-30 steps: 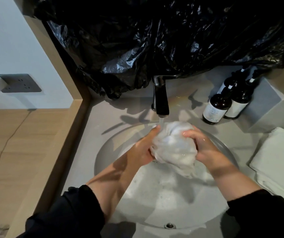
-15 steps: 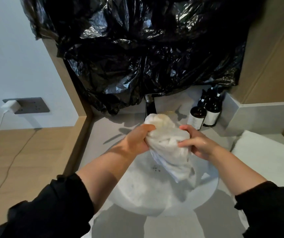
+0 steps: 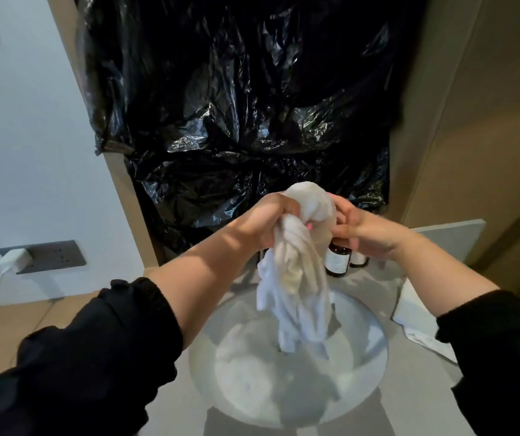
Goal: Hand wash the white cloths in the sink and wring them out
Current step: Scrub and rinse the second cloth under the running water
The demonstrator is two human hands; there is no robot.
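A wet white cloth (image 3: 296, 278) hangs twisted above the round sink (image 3: 375, 366). My left hand (image 3: 262, 221) grips its bunched top from the left. My right hand (image 3: 362, 231) grips the same top from the right. The cloth's lower end dangles down into the basin. Foamy water lies in the bottom of the sink. The tap is hidden behind the cloth and my hands.
Black plastic sheeting (image 3: 236, 105) covers the wall behind the sink. Two dark bottles (image 3: 337, 262) stand at the back right of the counter. A folded white towel (image 3: 419, 319) lies on the counter at the right. A wall socket with a white charger (image 3: 16, 258) is at the left.
Both hands have lifted the cloth up from under the tap, and it now hangs stretched long over the basin. The view has tilted upward.
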